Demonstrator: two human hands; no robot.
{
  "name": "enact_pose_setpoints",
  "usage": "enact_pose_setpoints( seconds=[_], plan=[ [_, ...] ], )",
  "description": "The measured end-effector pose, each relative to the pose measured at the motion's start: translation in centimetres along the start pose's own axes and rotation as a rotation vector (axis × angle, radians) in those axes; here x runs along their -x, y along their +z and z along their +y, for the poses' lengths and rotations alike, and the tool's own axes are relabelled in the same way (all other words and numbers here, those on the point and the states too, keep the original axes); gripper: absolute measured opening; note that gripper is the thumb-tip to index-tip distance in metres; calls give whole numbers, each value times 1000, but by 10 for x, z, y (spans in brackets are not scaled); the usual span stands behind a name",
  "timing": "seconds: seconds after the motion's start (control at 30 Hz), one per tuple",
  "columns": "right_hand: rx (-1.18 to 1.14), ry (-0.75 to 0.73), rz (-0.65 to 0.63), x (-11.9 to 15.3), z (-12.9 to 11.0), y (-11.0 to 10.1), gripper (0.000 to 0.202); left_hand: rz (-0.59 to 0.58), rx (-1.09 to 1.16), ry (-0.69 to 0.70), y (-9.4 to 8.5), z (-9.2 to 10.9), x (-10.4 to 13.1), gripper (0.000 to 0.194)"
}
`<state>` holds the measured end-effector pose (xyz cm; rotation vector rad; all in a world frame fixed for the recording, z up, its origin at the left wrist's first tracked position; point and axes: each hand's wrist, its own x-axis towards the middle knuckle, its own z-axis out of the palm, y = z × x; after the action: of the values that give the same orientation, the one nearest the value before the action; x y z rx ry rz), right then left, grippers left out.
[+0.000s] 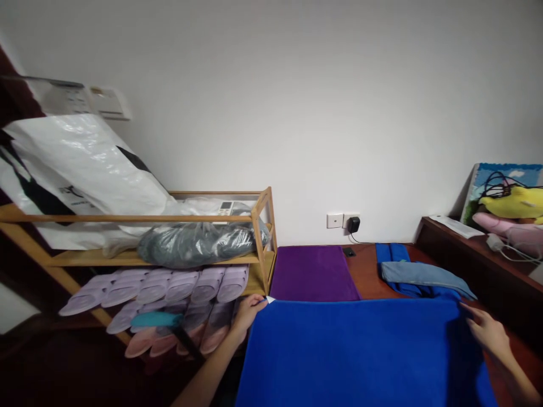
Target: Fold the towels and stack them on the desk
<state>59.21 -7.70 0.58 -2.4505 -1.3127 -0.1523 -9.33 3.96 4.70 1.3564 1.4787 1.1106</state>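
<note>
A large blue cloth (pixel 348 350) is stretched out between my two hands, its top edge nearly straight. My left hand (pixel 248 312) pinches the upper left corner, where a small white tag shows. At the upper right corner, my right hand (pixel 487 329) grips the cloth between thumb and fingers. Behind the blue cloth, a purple cloth (pixel 314 274) lies flat on the reddish-brown wooden surface (pixel 368 270). Further right on that surface are blue straps or folded fabric (pixel 392 252) and a grey-blue piece of fabric (pixel 426 277).
On the left stands a wooden rack (pixel 258 226) with lilac and pink slippers (pixel 153 285), a grey plastic-wrapped bundle (pixel 199 243) and a white bag (pixel 89 164). A black plug (pixel 353 224) sits in the wall socket. A dark raised ledge (pixel 479 254) holds a yellow plush (pixel 515 203).
</note>
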Motion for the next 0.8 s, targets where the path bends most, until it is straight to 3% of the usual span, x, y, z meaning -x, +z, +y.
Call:
enact_pose_setpoints(
  seconds=[0.17,0.27,0.37,0.43,0.5,0.6,0.7,0.8],
  plan=[
    [-71,24,-67,-5,-17,18,58,105,-114,33,8,-2,-13,36],
    [-32,38,-99,0,-25,24,61,181,-224,88,13,3,-6,31],
    [54,19,-4,28,-51,19,69,183,-321,192,24,11,30,37],
    [62,-97,74,64,-79,12,67,67,-385,293,34,11,67,38],
    [-25,-290,3,108,-108,7,63,-151,-647,491,45,3,106,48],
    [-113,-473,-220,169,-128,7,60,-252,-907,628,53,-19,149,62],
    [-99,-457,-298,200,-99,8,53,-234,-1025,664,51,-39,165,68],
    [-21,-355,-219,202,-38,-1,46,-236,-1051,663,45,-47,167,66]
  ],
)
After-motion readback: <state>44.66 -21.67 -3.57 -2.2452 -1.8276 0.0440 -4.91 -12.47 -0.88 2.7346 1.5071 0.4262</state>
